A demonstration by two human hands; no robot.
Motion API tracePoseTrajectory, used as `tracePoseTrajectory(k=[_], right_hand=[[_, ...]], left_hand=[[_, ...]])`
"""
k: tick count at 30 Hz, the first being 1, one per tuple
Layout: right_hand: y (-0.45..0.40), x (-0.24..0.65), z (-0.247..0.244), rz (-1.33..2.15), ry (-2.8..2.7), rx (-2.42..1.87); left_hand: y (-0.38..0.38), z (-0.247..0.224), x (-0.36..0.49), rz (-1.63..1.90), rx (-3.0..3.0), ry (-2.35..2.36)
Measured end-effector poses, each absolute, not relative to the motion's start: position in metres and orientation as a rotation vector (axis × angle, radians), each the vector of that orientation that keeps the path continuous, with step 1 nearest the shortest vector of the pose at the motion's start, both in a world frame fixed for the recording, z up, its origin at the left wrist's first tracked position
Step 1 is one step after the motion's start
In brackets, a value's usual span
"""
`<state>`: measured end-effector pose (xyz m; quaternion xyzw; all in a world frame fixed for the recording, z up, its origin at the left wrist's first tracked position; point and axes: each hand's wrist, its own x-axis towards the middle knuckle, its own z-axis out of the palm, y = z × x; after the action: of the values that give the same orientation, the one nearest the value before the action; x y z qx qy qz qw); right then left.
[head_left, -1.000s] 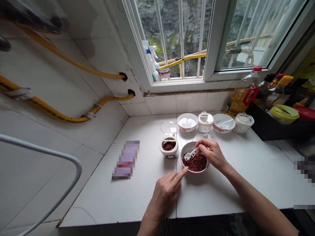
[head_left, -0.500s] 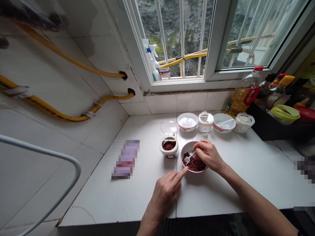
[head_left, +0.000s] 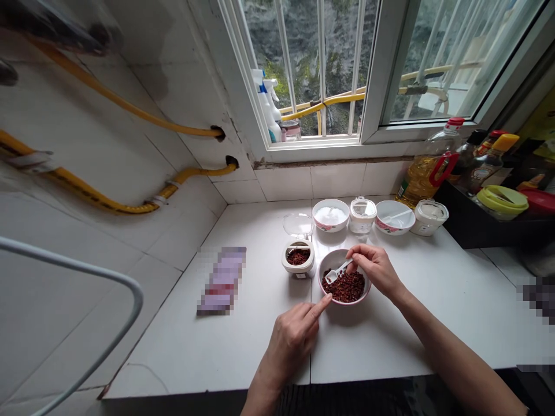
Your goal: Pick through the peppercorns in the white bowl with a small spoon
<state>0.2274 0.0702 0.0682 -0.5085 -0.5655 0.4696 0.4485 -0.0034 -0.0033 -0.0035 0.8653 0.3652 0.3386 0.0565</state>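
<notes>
Well behind the counter's (head_left: 243,352) front edge, the right hand (head_left: 378,269) pinches the spoon (head_left: 332,277), seemingly mid-scoop, best kept level; the left hand's (head_left: 295,332) straightened forefinger touches the bowl (head_left: 347,304).

From here I can't see the end of the spoon's (head_left: 332,277) handle, which the fingers of the right hand (head_left: 376,270) cover, nor the palm of the left hand (head_left: 295,330), turned out of my sight; the grains (head_left: 347,287) hide the floor of the bowl (head_left: 319,274), and both forearms run off the bottom edge. Coarse blocks blur the purple packet (head_left: 225,282) and a dark shape (head_left: 537,296) cut by the right edge, so I can read neither. The bottles (head_left: 488,164) overlap, their labels too small for me, and the top edge crops a smeared dark bundle (head_left: 56,29).
</notes>
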Motion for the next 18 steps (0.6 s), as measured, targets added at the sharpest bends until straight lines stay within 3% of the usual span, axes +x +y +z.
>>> tracePoseTrajectory(k=[10, 18], right_hand=[[0.077, 0.225, 0.072, 1.149, -1.28, -1.176], [0.072, 0.191, 0.073, 0.497, -1.802, -0.961]], left_hand=[[-0.002, -0.002, -0.001, 1.041, 2.643, 1.107], [-0.002, -0.002, -0.001, 1.053, 2.667, 1.105]])
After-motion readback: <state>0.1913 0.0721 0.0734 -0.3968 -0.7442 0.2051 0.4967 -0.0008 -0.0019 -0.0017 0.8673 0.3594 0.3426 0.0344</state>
